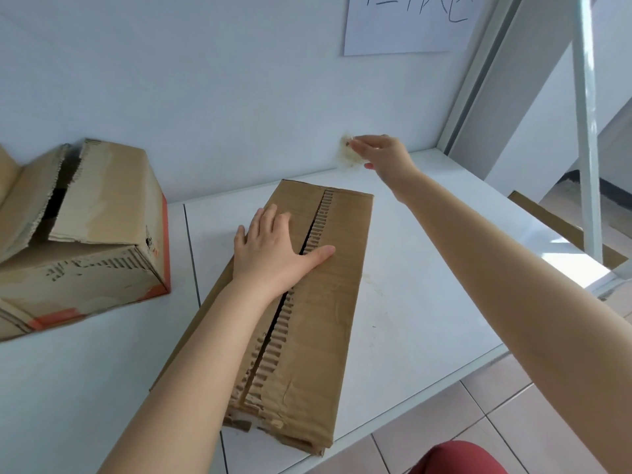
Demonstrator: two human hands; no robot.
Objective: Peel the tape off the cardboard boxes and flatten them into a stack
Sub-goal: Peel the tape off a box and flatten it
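White wall, white table, tiled floor.

Your long box fills the middle of the table, from the near edge almost to the wall. Your left hand lies flat on its top. Your right hand pinches a wad of tape close against the wall, so nothing can pass beyond it. Bare table runs along the box's right side, out to the edge, where a white post stands. On the left, a narrower strip separates it from the bigger box, whose raised flaps block that side.
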